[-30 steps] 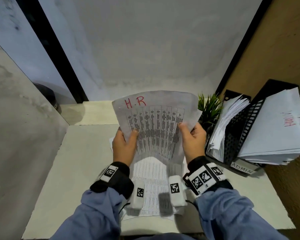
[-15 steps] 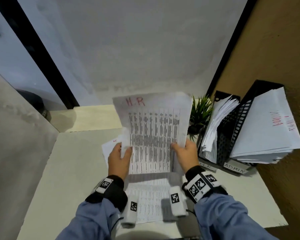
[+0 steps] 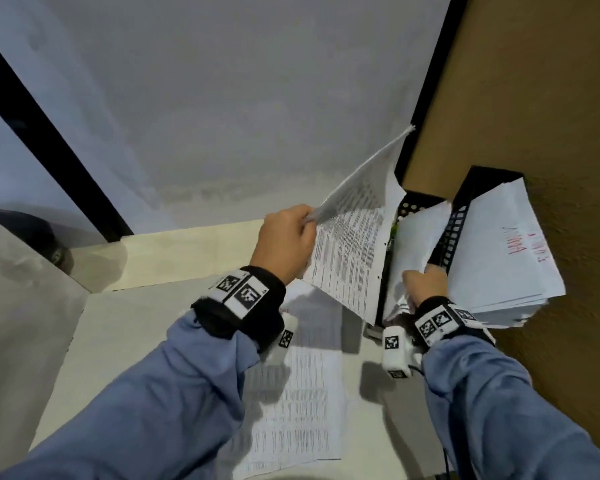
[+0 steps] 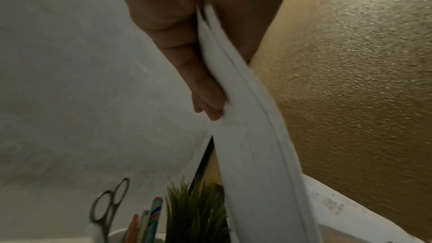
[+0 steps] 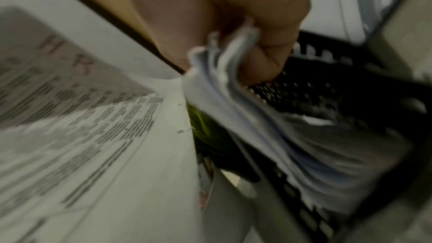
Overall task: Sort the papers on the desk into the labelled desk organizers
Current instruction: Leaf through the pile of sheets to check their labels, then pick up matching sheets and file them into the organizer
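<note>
My left hand [image 3: 303, 221] pinches a few printed sheets marked H.R [image 3: 352, 247] by their edge and holds them up, tilted, just left of the black mesh organizers [image 3: 417, 203]. In the left wrist view the fingers [image 4: 205, 97] press on the white sheets [image 4: 247, 136]. My right hand [image 3: 424, 277] grips the stack of papers [image 3: 418, 237] standing in the nearer organizer; the right wrist view shows that stack [image 5: 224, 84] curled in the hand [image 5: 252, 58], with the H.R sheet [image 5: 88, 117] to its left. The farther organizer [image 3: 484, 180] holds papers with red writing [image 3: 506, 258].
More printed sheets [image 3: 302, 393] lie on the white desk [image 3: 125, 341] under my forearms. A small green plant [image 4: 194, 208], scissors [image 4: 110, 202] and pens [image 4: 151, 213] in a cup stand behind the organizers. A brown wall [image 3: 551, 98] closes the right side.
Both hands held the H.R sheets in front of me. Now the left hand alone has carried them right to the organizers, and the right hand has let go and gripped the stack in the nearer organizer.
</note>
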Demonstrator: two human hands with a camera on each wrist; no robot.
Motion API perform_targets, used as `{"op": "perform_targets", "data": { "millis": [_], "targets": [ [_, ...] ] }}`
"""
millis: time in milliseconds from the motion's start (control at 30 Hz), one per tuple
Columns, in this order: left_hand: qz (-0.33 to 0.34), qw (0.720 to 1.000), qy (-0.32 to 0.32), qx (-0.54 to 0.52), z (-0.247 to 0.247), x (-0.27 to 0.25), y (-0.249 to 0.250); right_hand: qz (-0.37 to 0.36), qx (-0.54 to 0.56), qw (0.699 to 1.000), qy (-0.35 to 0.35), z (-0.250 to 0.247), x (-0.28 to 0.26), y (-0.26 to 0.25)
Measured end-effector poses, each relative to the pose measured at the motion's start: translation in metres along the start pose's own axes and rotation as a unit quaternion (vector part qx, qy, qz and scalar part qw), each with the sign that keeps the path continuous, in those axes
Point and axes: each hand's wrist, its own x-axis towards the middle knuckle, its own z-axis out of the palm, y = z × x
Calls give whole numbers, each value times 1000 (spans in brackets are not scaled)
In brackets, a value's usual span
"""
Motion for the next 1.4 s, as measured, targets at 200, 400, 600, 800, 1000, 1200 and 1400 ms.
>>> {"op": "perform_targets", "data": {
  "millis": [200,400,600,800,1000,1200,1400],
  "targets": [
    [40,996,-45,67,28,15,40,-116,-78,990,-18,-37,3,-20],
    [63,993,-72,71,64,25,75,-182,-99,978,-17,-69,4,-52],
    [90,992,-74,53,86,20,101,-200,-106,974,-6,-81,3,-62],
    [-20,995,-94,-20,129,17,55,-210,-158,965,-9,-78,-3,-53],
    [-100,965,-233,66,172,-3,10,-127,-266,946,-131,-26,-16,-7],
    [-93,976,-195,10,155,-3,4,-153,-273,945,-93,-8,-20,-1],
    [-188,975,-71,-96,101,-39,-62,-361,-193,910,-70,-2,-76,-3]
  ]
}}
